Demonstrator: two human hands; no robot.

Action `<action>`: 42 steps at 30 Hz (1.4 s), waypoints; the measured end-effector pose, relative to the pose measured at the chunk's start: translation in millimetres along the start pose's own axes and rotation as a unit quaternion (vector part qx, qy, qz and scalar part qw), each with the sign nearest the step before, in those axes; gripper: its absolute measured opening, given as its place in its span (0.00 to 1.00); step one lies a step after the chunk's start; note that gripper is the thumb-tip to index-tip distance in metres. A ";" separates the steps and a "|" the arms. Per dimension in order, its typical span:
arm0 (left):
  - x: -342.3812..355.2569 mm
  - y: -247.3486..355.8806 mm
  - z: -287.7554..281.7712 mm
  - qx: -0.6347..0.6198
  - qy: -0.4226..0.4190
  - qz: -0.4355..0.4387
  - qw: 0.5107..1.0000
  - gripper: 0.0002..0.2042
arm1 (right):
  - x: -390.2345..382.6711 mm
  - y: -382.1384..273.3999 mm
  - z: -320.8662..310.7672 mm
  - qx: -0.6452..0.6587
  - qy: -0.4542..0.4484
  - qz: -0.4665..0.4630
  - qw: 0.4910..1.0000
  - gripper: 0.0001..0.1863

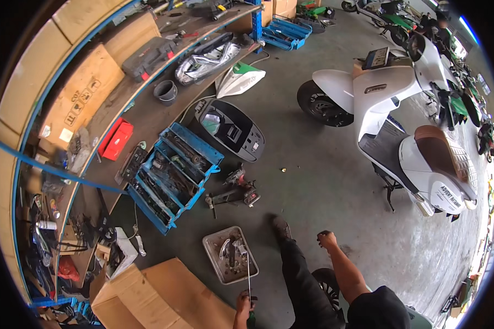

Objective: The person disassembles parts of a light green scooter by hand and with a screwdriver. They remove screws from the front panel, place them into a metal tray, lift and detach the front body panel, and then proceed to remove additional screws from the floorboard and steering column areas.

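My left hand [245,301] is closed round the near end of a long thin metal rod tool [250,274]. Some green shows just below that hand, perhaps part of the tool's handle. The rod's far end reaches over a shallow metal tray [207,248] on the floor. Several small metal parts [231,249] and dark bits lie in the tray. To the right of my leg, my right hand [327,239] is held out with fingers curled in. Something small and dark may be at its fingertips, too small to name.
A blue cantilever toolbox [175,189] stands open beyond the tray, with red-and-black power tools [239,186] beside it. An open cardboard box [164,296] lies at the near left. A white scooter [384,98] stands at the right. Cluttered shelves [148,88] run along the left.
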State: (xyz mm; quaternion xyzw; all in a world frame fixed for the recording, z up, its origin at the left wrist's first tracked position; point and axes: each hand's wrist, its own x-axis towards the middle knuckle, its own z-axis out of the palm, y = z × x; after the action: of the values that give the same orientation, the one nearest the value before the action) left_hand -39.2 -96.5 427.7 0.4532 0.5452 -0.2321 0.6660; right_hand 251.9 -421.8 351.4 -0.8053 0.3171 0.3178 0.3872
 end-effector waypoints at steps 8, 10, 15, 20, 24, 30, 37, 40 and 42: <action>138.2 -24.1 20.7 0.100 0.043 -0.088 0.990 0.20 | 388.7 -155.9 96.9 -0.181 0.136 -0.210 0.951 0.11; 150.9 48.5 55.7 0.056 0.035 -0.157 0.985 0.20 | 442.7 -167.6 110.8 -0.157 0.142 -0.197 0.957 0.11; 190.4 68.7 81.8 -0.013 0.007 -0.150 0.989 0.21 | 512.4 -169.0 143.9 -0.166 0.238 -0.232 0.929 0.15; 198.9 86.6 101.3 -0.056 -0.001 -0.122 0.991 0.19 | 502.8 -170.8 137.6 -0.160 0.224 -0.183 0.944 0.12; 151.6 94.5 108.6 -0.012 0.047 0.001 0.999 0.18 | 385.2 -142.2 157.5 -0.109 0.108 -0.248 0.957 0.10; 88.3 103.0 103.8 -0.003 -0.053 0.084 0.995 0.16 | -72.8 -157.2 81.7 -0.041 -0.221 -0.308 0.924 0.14; -74.3 120.8 73.0 -0.011 -0.192 0.109 0.975 0.13 | -371.6 -52.4 47.7 0.135 0.041 -0.364 0.921 0.10; -146.3 80.0 78.3 0.014 -0.255 0.070 0.964 0.11 | -450.7 -2.5 2.4 0.055 0.111 -0.331 0.935 0.15; -184.4 50.2 72.9 0.020 -0.270 0.049 0.961 0.10 | -461.6 37.5 -8.7 -0.067 0.145 -0.478 0.864 0.13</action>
State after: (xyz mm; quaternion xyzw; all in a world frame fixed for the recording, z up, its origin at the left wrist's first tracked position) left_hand -16.1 -168.8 617.7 0.4131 0.3173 -0.3243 0.7896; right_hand -49.7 -325.5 689.6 -0.9192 -0.0759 -0.0055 0.3863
